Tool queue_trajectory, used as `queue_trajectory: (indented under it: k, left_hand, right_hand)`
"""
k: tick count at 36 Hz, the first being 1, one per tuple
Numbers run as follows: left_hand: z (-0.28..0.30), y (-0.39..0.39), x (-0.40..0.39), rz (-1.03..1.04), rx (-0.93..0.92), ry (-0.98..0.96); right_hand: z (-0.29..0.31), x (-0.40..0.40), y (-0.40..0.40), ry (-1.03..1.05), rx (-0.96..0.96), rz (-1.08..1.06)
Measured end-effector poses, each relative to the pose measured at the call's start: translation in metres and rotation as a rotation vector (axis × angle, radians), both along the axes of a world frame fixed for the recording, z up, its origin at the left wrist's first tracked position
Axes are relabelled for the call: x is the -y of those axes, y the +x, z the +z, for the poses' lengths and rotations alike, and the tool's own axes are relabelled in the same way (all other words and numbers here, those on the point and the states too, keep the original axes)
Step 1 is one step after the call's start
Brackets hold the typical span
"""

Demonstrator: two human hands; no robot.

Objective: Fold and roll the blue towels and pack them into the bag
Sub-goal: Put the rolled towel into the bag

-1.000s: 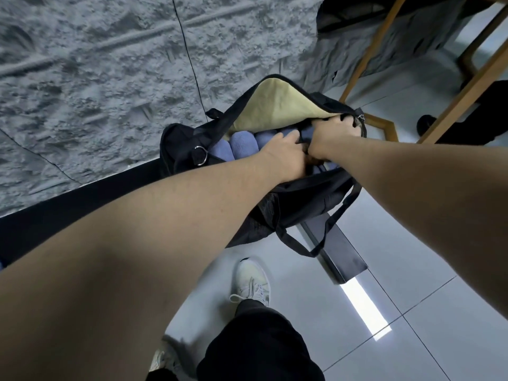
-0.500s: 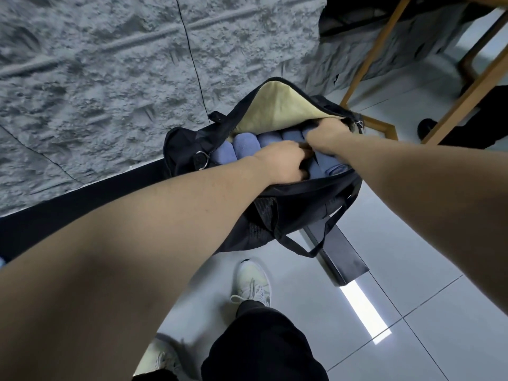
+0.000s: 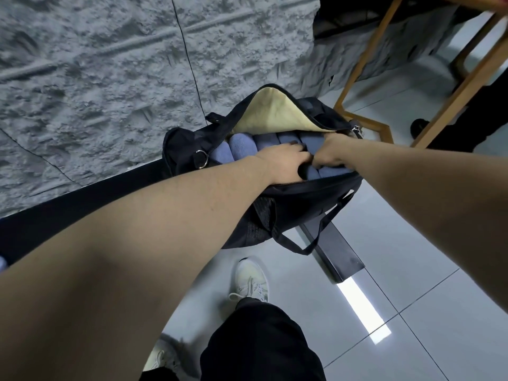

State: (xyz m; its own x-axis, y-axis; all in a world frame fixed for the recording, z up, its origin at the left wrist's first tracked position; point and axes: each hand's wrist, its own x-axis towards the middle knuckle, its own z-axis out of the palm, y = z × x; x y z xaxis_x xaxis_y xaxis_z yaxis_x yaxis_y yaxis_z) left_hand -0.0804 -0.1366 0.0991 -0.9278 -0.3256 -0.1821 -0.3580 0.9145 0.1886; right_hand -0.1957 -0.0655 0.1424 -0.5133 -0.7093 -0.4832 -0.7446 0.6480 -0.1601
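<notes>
A black bag [image 3: 302, 204] sits on a dark ledge against the wall, its flap with pale yellow lining [image 3: 275, 111] thrown back. Several rolled blue towels [image 3: 239, 145] lie side by side in its mouth. My left hand [image 3: 280, 163] lies flat on the middle rolls, fingers stretched out and pressing on them. My right hand [image 3: 331, 156] reaches in from the right, just beside the left. Its fingers curl down round a towel roll at the bag's right end, their tips hidden.
A rough grey wall [image 3: 110, 78] rises behind the bag. The black ledge [image 3: 338, 251] ends just right of the bag's strap. Wooden furniture legs [image 3: 357, 64] stand to the right on the pale tiled floor. My white shoe [image 3: 251, 279] is below the bag.
My right hand left the bag's far rim and moved down onto the rolls at the right end. My left hand flattened out over the middle rolls.
</notes>
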Motion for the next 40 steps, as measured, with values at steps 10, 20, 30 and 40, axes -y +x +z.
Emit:
queue_trajectory:
  k: [10,20,30,40]
  left_hand:
    - [-0.008,-0.003,0.004,0.039,-0.026,0.034]
    - [0.002,0.002,0.000,0.067,-0.006,0.096]
    - [0.058,0.041,-0.006,0.227,0.101,0.028]
    - [0.089,0.125,-0.047,0.300,-0.053,-0.103]
  right_hand:
    - [0.003,-0.001,0.008,-0.067,0.133,-0.081]
    - [-0.001,-0.001,0.012,-0.054,-0.069,-0.009]
    - [0.022,-0.010,0.049,-0.089,-0.056,0.104]
    - [0.036,-0.022,0.122,-0.309,0.068,0.334]
